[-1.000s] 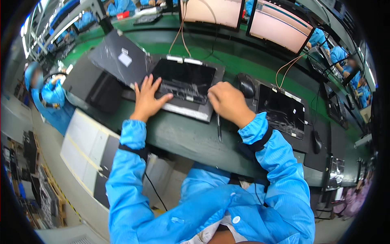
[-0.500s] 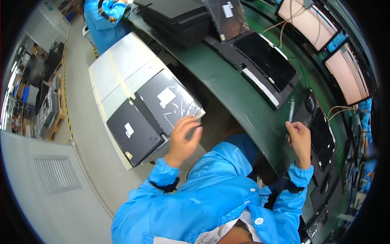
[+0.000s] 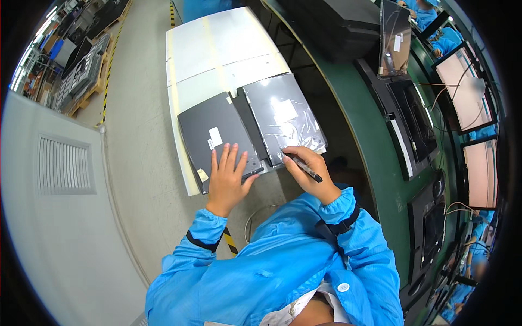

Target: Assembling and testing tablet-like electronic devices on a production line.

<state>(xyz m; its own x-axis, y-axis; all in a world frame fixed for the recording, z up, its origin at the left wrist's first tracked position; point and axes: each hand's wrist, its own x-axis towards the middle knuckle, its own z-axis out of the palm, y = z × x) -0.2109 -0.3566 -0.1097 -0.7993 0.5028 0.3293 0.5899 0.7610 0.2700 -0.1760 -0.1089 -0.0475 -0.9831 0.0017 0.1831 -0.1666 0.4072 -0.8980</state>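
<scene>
Two dark, flat laptop-like panels lie side by side on a white, taped surface. My left hand rests with fingers spread on the near edge of the left panel, which carries a small white label. The right panel is wrapped in shiny clear film and bears a larger white label. My right hand pinches a black pen, its tip end over the near left corner of the film-wrapped panel. Whether the tip touches the film I cannot tell.
The white taped surface stretches away on the far side. To the right runs a green workbench with opened screen units, a mouse and lit monitors. A grey vented cabinet stands at left.
My view has turned toward the panels. My left hand has come down flat on the left panel. From over the green bench, my right hand has moved left to the film-wrapped panel, holding the pen.
</scene>
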